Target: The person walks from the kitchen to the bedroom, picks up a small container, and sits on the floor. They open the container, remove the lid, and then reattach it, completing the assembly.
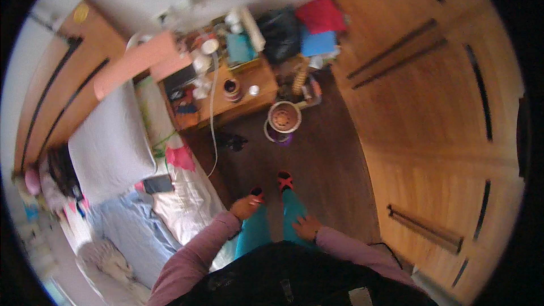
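My left hand (245,207) hangs beside the left leg of my teal trousers (253,232), close to my left red shoe (257,192) in the picture. Blur smears its fingers, and I make out nothing held in it. My right hand (306,226) is in front of the right trouser leg with its fingers apart and nothing in them; whether it touches the cloth I cannot tell. Pink sleeves cover both forearms. The other red shoe (285,181) stands on the dark floor (323,158).
Left is a bed with a grey pillow (110,144), a phone-like dark slab (158,184) and blue cloth (133,221). Ahead, a cluttered wooden table (258,82) has a round basket (284,117) before it. A pale cable (213,107) hangs down. Wooden wardrobe doors (419,113) line the right.
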{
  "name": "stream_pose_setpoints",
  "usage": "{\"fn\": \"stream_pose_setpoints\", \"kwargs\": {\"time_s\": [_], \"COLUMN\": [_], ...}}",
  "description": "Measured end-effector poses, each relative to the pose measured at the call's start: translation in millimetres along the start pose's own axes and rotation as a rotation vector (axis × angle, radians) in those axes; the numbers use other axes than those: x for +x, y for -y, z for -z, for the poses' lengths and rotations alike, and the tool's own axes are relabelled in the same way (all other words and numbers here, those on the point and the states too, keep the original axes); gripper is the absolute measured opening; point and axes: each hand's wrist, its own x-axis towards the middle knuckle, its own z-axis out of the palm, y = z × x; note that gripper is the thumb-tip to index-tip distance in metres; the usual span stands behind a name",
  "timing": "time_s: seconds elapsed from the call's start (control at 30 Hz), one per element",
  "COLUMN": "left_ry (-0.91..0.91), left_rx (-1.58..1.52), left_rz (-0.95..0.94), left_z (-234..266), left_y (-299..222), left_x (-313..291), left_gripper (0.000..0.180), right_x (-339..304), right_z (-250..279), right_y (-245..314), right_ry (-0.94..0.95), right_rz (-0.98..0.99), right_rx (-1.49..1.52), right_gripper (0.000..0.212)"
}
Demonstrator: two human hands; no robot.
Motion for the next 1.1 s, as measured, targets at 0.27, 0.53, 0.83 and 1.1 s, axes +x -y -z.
{"fn": "stream_pose_setpoints", "kwargs": {"time_s": [0.27, 0.53, 0.83, 1.1], "left_ry": [0.532, 0.515, 0.658, 0.978], "left_rx": [0.743, 1.077, 1.081, 0.763], "left_rz": [-0.473, 0.200, -0.222, -0.362], "left_z": [-57, -21, -339, -698], "left_y": [-140, -70, -245, -423], "left_x": [-56, -66, -22, -30], "left_gripper": [0.032, 0.039, 0.031, 0.024], "right_x": [-228, -326, -399, -520], "right_z": [-209, -463, -716, -786], "right_y": [-34, 22, 78, -143], "right_ry": [-0.121, -0.373, -1.092, -1.236], "right_rz": [-0.536, -0.732, -1.221, -1.294], "right_rx": [0.815, 0.998, 1.460, 1.381], "right_gripper": [0.046, 0.039, 0.033, 0.033]}}
